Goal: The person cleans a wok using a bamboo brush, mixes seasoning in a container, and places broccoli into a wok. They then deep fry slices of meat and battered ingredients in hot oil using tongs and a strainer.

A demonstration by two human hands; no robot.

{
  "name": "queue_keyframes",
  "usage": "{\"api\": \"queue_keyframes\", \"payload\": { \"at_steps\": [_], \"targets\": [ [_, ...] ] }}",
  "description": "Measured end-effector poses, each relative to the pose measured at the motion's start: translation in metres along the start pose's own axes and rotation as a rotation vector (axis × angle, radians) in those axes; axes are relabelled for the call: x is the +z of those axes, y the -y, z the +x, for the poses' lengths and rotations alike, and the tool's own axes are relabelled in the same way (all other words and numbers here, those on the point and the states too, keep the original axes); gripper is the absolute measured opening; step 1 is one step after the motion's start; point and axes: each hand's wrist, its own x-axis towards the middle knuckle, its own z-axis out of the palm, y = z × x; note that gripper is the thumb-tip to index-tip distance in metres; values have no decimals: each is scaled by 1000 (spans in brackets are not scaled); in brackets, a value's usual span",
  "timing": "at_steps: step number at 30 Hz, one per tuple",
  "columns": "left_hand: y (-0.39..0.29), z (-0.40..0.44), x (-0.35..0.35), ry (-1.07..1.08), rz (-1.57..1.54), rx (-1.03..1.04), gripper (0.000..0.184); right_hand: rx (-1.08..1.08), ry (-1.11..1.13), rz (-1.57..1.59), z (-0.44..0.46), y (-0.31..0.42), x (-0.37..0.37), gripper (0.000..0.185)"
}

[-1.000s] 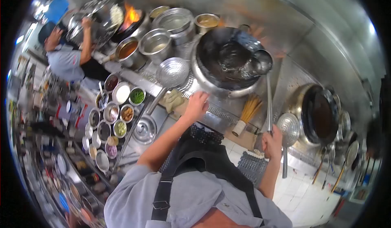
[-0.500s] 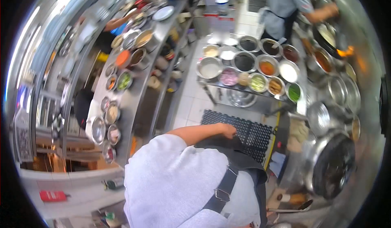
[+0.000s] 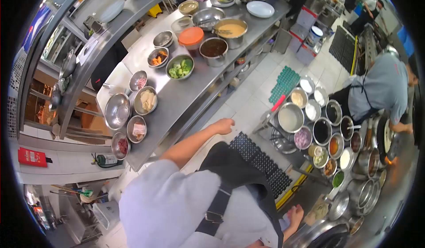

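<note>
While the left hand (image 3: 223,126) hangs over the tiled floor (image 3: 248,97), fingers loosely curled in, nothing shows in it; whether something small is pinched inside is not clear. The right hand (image 3: 294,217), lower and to the right, has its fingers part-bent and spaced, with nothing visible between them. It is near the wok (image 3: 334,235), which is partly cut off at the bottom edge of the view. A cloth (image 3: 318,211) lies between that hand and a skimmer (image 3: 339,205).

Nearest the left hand, but apart from it, is the edge of a long steel table (image 3: 177,97). On it are bowls of broccoli (image 3: 180,68), pale pieces (image 3: 146,101) and red meat (image 3: 120,145); farther along are a pot (image 3: 214,51) of dark sauce and a tub with an orange lid (image 3: 191,36). Between table and wok, a black mat (image 3: 265,164) covers part of the floor. Past the mat stands a group of close-set sauce bowls (image 3: 322,130), and beyond them a co-worker (image 3: 376,86) bends toward a flame (image 3: 389,160).

As for risks, the right hand could brush the wok, perhaps hot, if the person turns without looking; a wide swing of the left hand could tip a bowl near the table's edge; a foot could catch on the mat; bumping the sauce bowls could spill them.
</note>
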Motion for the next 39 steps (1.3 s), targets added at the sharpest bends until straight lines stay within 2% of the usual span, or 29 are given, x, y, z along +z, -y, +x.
{"api": "queue_keyframes", "payload": {
  "at_steps": [1,3,5,8,11,12,13,15,16,18,19,20,22,25,26,28,30,31,32,33,35,37,39],
  "targets": [
    [2,-11,-19,-77,-12,-47,42,-77,22,-50,19,26,20,43],
    [-4,-40,-55,-172,-50,-116,40,-437,122,-377,87,50,52,45],
    [-5,-62,-72,-219,-113,-160,38,-307,306,-377,56,187,75,49],
    [4,-94,-67,-266,-245,-110,36,-836,263,-603,123,238,117,50],
    [28,-113,-62,-165,-432,-6,38,-821,339,-596,135,331,155,49],
    [30,-118,-69,-141,-461,-63,39,-972,260,-613,102,374,158,47],
    [31,-123,-78,-109,-495,-121,39,-994,352,-565,97,404,169,48],
    [48,-126,-93,-265,-430,-88,39,-1028,539,-487,92,456,185,51],
    [55,-122,-100,-348,-402,-73,39,-1079,561,-561,82,486,190,50],
    [64,-116,-116,-454,-761,-131,42,-1180,610,-716,51,551,193,50],
    [73,-114,-127,-505,-939,-160,44,-1220,588,-679,39,583,196,49],
    [99,-102,-129,-556,-982,-171,40,-1260,568,-640,30,614,204,49],
    [123,-92,-144,-740,-971,-275,38,-1460,434,-490,24,677,228,46],
    [156,-82,-184,-947,-849,-334,40,-1411,414,-370,-40,796,262,43],
    [162,-84,-195,-1011,-799,-357,42,-1550,311,-318,-40,835,284,43],
    [141,-100,-234,-893,-797,-524,47,-1655,301,-281,-74,916,315,55],
    [164,-92,-226,-933,-521,-445,46,-1769,176,-137,-58,999,359,64],
    [168,-91,-227,-859,-499,-459,46,-1715,149,-128,-38,1044,377,68],
    [171,-91,-229,-776,-479,-468,47,-1755,185,-113,-35,1075,391,70],
    [172,-94,-231,-760,-494,-437,47,-1841,103,-197,-22,1109,405,67],
    [183,-92,-222,-759,-489,-371,46,-1755,168,-345,-17,1144,423,51],
    [204,-73,-199,-789,-445,-298,44,-1846,148,-324,10,1175,440,35],
    [204,-74,-199,-801,-449,-283,43,-1897,94,-312,33,1190,441,27]
  ]
}}
